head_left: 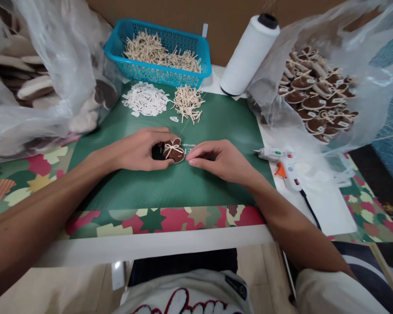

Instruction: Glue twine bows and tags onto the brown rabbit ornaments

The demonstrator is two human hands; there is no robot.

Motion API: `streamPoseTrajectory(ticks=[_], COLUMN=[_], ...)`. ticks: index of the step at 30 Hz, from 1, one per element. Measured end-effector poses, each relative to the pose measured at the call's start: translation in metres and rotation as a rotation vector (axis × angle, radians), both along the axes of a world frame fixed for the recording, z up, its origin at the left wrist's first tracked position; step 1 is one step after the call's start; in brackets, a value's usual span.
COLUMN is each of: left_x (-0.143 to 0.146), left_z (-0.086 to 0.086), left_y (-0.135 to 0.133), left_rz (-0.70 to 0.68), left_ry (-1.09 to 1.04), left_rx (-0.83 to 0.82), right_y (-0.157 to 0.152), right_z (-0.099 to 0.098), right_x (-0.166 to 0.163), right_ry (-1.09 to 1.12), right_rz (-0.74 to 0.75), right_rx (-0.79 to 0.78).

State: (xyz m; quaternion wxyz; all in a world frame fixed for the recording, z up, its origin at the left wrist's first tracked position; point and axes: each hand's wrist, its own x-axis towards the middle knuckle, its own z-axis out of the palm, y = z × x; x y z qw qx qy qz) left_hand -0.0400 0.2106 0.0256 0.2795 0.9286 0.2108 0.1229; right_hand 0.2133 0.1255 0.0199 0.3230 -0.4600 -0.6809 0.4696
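A tiny brown shoe [178, 155] with a cream lace bow on top is gripped by my left hand [142, 148], thumb and fingers closed around its heel end. Close to the toe is my right hand [221, 159], its thumb and fingertips pinched together; whatever lies between them is too small to make out. Beyond the hands, a heap of small white labels [146, 99] lies beside a pile of cream lace bows [188, 102]. A few labels [174, 119] sit apart from the heap, nearer the shoe. A thin thread or strand runs up from near the shoe.
At the back stands a blue basket [160, 73] of cream bows, beside a white thread cone [249, 56]. A plastic bag of finished-looking little shoes [314, 102] is at right, above a glue gun [284, 163] with a cord. Another plastic bag [75, 69] bulges at left.
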Motion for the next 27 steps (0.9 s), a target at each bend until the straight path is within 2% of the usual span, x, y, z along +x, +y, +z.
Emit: streamPoseTrajectory(ticks=[4, 8, 12, 14, 19, 27], left_x=[0.000, 0.000, -0.001, -0.001, 0.001, 0.004], left_z=[0.000, -0.001, -0.005, -0.006, -0.001, -0.008], left_y=[-0.001, -0.002, -0.002, -0.002, -0.005, -0.007], left_rz=[0.017, 0.041, 0.071, 0.089, 0.078, 0.126], left_ry=[0.010, -0.003, -0.023, -0.033, 0.013, 0.019], left_rx=[0.002, 0.033, 0.082, 0.092, 0.067, 0.091], right_y=[0.002, 0.002, 0.003, 0.004, 0.004, 0.004], right_z=[0.000, 0.001, -0.006, -0.011, -0.015, -0.018], right_x=[0.001, 0.000, -0.002, -0.003, -0.007, -0.013], right_ry=[-0.050, -0.025, 0.040, 0.027, -0.055, -0.017], right_rz=[-0.099, -0.129, -0.112, -0.109, -0.183, -0.200], right_rx=[0.103, 0.006, -0.058, -0.034, 0.161, 0.102])
